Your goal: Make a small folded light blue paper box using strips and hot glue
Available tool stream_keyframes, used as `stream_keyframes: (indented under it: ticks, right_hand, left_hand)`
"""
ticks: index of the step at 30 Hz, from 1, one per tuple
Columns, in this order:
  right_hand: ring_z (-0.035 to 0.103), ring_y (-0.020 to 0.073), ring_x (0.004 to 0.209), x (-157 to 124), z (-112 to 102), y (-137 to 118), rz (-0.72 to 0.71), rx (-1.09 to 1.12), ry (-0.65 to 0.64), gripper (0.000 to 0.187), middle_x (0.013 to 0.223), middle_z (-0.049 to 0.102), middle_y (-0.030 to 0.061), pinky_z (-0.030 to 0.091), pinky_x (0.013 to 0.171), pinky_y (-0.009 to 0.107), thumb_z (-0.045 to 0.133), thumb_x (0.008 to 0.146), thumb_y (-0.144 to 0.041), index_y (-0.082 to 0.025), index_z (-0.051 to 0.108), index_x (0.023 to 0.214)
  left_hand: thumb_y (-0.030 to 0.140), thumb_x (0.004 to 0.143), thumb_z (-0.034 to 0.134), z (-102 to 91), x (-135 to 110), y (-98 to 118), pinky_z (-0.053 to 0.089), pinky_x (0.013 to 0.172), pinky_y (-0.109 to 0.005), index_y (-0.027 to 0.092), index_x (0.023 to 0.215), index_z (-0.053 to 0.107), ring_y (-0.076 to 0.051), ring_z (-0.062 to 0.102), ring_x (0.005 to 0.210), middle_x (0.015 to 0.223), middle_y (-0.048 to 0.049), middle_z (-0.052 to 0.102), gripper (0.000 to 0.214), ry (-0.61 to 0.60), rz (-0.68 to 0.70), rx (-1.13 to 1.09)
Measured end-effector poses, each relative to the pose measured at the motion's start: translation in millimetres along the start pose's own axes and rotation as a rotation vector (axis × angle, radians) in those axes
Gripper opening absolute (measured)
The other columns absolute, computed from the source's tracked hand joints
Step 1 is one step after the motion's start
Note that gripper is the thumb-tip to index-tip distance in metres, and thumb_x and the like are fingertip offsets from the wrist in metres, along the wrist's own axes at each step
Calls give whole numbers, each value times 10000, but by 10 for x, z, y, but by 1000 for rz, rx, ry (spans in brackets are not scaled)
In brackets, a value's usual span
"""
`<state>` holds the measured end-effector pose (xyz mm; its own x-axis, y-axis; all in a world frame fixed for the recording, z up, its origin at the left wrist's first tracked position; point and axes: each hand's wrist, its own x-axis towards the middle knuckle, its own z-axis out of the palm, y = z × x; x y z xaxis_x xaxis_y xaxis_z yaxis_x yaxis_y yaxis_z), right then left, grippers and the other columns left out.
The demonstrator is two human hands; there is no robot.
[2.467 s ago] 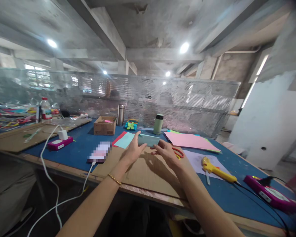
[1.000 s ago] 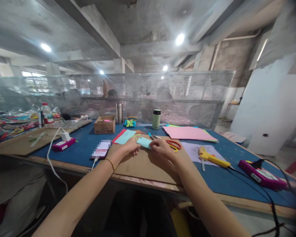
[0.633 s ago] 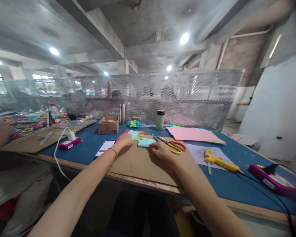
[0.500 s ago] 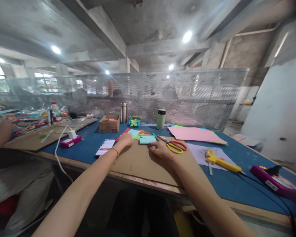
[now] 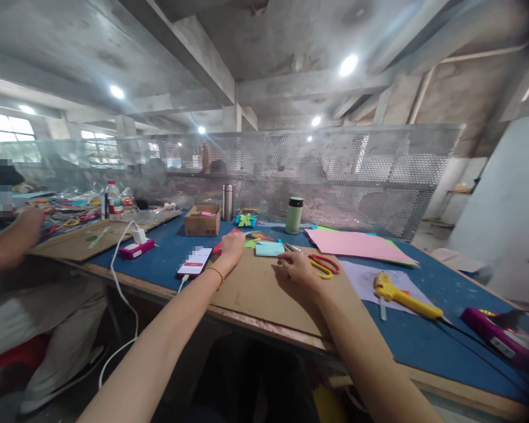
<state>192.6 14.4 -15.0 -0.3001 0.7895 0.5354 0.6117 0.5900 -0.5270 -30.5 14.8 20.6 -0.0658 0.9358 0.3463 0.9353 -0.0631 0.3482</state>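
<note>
Hanging low over the flat brown cardboard sheet (image 5: 264,302), my right grip (image 5: 297,268) is half open in a loose curl, with nothing seen in it. The metal scissors with red and yellow handles (image 5: 317,258) lie near 3 o'clock from it. The small light-blue paper rectangle (image 5: 270,249) is at about 10 o'clock from its fingertips, just beside them; I cannot tell whether they touch. That rectangle's long axis runs roughly 9 to 3 o'clock, and my right grip is the nearer. My left grip (image 5: 233,245), at 9 o'clock from it, bends over the red paper sheet (image 5: 218,248); the fingertips are hidden, so I cannot tell what they have. Farther, toward 1 o'clock, stands a pale-green black-lidded tumbler (image 5: 294,217).
</note>
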Motion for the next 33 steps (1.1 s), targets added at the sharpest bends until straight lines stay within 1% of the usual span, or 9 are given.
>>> stream_keyframes:
  ticks: [3,5,7,9,12,17,22,28,33]
  right_hand:
    - [639,216,741,29,-71,-62,2,8,136,217,763,714,63,498,686,312,562,761,-270,-183,736,859]
    - [639,224,803,17,-147,-116,24,0,244,308,890,716,90,504,744,347,488,799,-268,-167,707,991]
    - [633,230,858,-69,-244,-173,24,-42,371,374,1020,688,133,501,789,376,431,820,-239,-135,661,1097]
    - [623,235,915,-247,-338,-226,-56,-130,439,400,1115,644,163,497,818,383,432,815,-193,-122,627,1157]
    - [568,265,1096,-625,-433,-288,-238,-313,280,430,1200,619,141,450,932,425,475,784,-114,-171,624,1183]
    - [504,283,1210,-1072,-519,-375,-277,-468,52,409,1272,609,102,359,1030,484,506,788,-65,-214,646,1142]
    - [557,242,1126,-1090,-495,-444,-320,-318,-175,239,1221,619,94,420,973,409,588,903,-299,-222,643,1123]
    - [589,201,941,-1008,-365,-339,-319,-327,-213,208,971,667,97,450,865,331,477,959,-211,-173,681,973]
    - [602,196,932,-942,-438,-167,-294,-224,-241,226,989,691,87,455,867,330,488,954,-222,-190,711,970]
  left_hand:
    - [88,940,359,-76,-256,125,334,984,-480,70,1098,643,-322,533,1123,1113,-239,642,326,161,59,71]
    - [105,944,363,-60,-497,193,355,917,-452,112,1008,666,-282,564,987,993,-180,674,310,317,253,201]
    - [87,920,411,0,-761,217,365,865,-424,133,915,669,-261,557,921,920,-137,676,262,344,418,266]
    - [87,905,462,78,-1006,187,364,851,-411,156,891,671,-244,547,899,895,-98,674,221,305,547,267]
    - [127,914,508,179,-1270,70,363,842,-395,192,873,696,-242,528,958,948,-79,663,203,254,626,214]
    - [228,954,524,261,-1392,-105,388,804,-341,225,851,731,-198,533,908,910,-56,639,232,153,550,11]
    - [219,942,547,275,-1348,-126,400,849,-339,202,865,723,-199,549,937,926,-53,663,194,109,504,-84]
    - [231,918,561,124,-1293,-68,400,853,-365,185,858,681,-224,564,959,950,-54,683,141,28,464,-57]
    - [226,870,593,67,-1245,-121,407,888,-363,200,916,693,-236,574,1016,1000,-49,701,113,-59,421,-126]
